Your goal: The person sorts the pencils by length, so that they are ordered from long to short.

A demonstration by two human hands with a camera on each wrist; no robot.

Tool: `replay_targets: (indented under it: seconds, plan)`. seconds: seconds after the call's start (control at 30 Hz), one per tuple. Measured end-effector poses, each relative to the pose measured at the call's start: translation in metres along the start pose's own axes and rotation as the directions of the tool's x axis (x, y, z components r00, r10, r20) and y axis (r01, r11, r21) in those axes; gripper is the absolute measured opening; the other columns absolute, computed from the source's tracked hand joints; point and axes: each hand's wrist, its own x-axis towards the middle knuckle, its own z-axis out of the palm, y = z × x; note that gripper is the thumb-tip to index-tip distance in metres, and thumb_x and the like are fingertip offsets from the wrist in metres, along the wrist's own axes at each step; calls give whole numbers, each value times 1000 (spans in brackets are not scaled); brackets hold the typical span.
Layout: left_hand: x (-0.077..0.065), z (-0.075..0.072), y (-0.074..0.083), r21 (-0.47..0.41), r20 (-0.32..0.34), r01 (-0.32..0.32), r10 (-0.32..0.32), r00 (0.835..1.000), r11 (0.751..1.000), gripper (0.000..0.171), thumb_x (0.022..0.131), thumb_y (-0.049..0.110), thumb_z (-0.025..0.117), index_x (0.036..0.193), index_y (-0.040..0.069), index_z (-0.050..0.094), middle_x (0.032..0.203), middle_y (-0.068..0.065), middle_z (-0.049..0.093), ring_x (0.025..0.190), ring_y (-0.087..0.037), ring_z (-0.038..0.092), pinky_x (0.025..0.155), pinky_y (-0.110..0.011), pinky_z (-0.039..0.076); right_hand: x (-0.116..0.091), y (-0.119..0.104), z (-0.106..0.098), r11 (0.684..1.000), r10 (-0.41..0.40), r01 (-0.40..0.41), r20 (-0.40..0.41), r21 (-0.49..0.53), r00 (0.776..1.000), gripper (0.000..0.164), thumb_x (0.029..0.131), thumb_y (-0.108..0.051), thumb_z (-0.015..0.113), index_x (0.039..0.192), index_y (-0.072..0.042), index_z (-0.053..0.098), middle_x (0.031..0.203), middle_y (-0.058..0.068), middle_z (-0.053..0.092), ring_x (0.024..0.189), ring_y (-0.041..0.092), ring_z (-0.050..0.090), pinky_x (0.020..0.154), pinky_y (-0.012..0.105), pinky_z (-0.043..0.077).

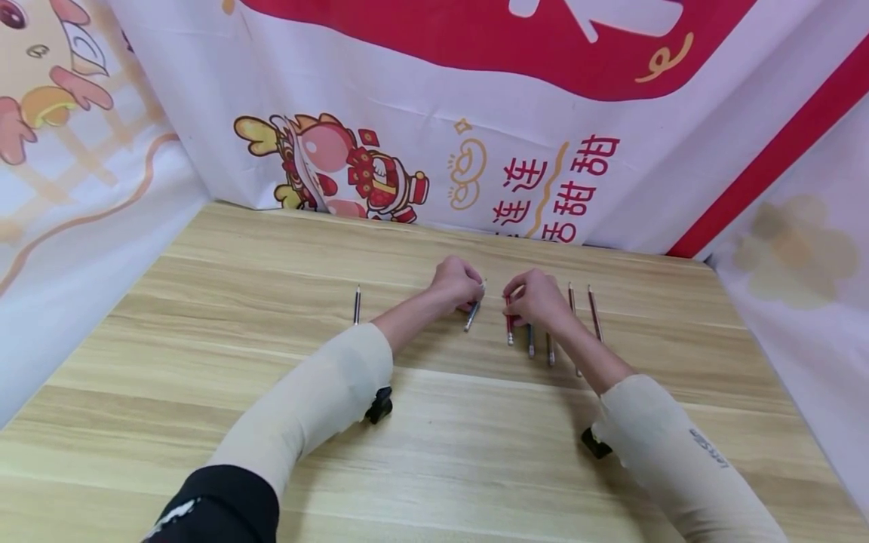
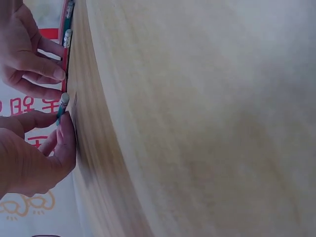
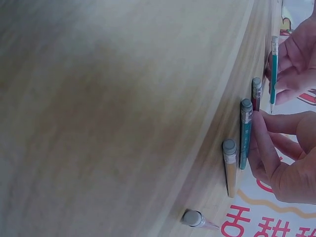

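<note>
My left hand (image 1: 458, 285) pinches a teal pencil (image 3: 274, 69) between thumb and fingers; its eraser end slants toward me, over the table. Just to its right, my right hand (image 1: 539, 300) holds a red pencil (image 1: 510, 324) by thumb and fingertips, low at the tabletop. Beside that hand lie a second teal pencil (image 3: 245, 133) and a tan pencil (image 3: 230, 168), eraser ends toward me. Further right are two more pencils, one partly behind my right wrist and a reddish-brown one (image 1: 594, 313). Alone on the left lies a dark pencil (image 1: 357, 305), its lower end hidden by my left arm.
The wood-grain table (image 1: 434, 452) meets a printed cloth (image 1: 407, 90) hanging at its back edge. More cloth hangs along the left and right sides. Both forearms wear pale sleeves, with a small black device under each.
</note>
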Motion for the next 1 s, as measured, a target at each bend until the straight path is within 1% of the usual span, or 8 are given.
replay_targets:
  seconds: [0.13,0.3,0.37,0.53,0.63,0.8,0.87,1.0]
  plan:
    - [2,2,0,165,4,-89,89,996,982,18,83,-12,69,98,-4,72,92,-13,68,62,-14,58,53,-23,56,1,0,0,1000,2,-2,-3,-3,1000,28,87,8,76,115,9,70,99,22,70,67,19,71,64,29,65]
    - [-1,3,0,346,27,-217,221,975,913,11,81,-9,69,87,0,72,89,-11,70,72,-19,61,58,-22,52,1,0,0,1000,7,-7,-7,-9,1000,29,87,8,75,116,9,70,100,23,70,67,19,72,64,29,65]
    - [-2,3,0,387,40,-242,246,968,890,10,82,-8,69,86,1,71,90,-11,70,78,-22,63,63,-25,53,2,1,0,1000,10,-10,-9,-12,1000,29,87,8,75,116,8,70,101,23,71,68,19,72,64,29,65]
    - [-2,2,0,436,64,-268,268,961,859,14,84,-7,68,93,1,75,97,-12,72,86,-23,65,69,-27,53,3,2,1,1000,13,-13,-9,-8,1000,28,87,8,75,115,8,70,100,22,70,67,19,72,64,28,65]
    - [0,1,-2,408,80,-269,259,963,873,22,82,-9,70,100,0,77,101,-13,74,79,-19,64,64,-24,54,2,1,1,1000,13,-13,-10,3,1000,28,86,9,75,114,9,70,99,22,71,66,19,72,63,29,65]
    - [2,-2,-6,283,123,-236,209,970,930,23,83,-13,74,105,-6,76,102,-16,73,59,-14,64,54,-23,61,0,0,1,1000,10,-10,-1,9,1000,27,86,9,75,113,10,70,97,22,72,66,18,73,63,29,65]
    - [2,-3,-7,241,138,-227,199,970,943,23,83,-14,76,106,-8,75,101,-17,73,58,-14,65,55,-24,62,0,0,1,1000,8,-8,-1,5,1000,26,87,9,76,113,9,71,97,22,72,66,18,73,63,30,66]
    - [1,-4,-7,196,159,-226,196,968,954,25,82,-16,77,107,-10,74,99,-20,74,61,-16,67,59,-25,64,0,0,0,1000,10,-10,-4,2,1000,26,87,8,76,112,9,71,96,22,72,67,19,73,64,30,66]
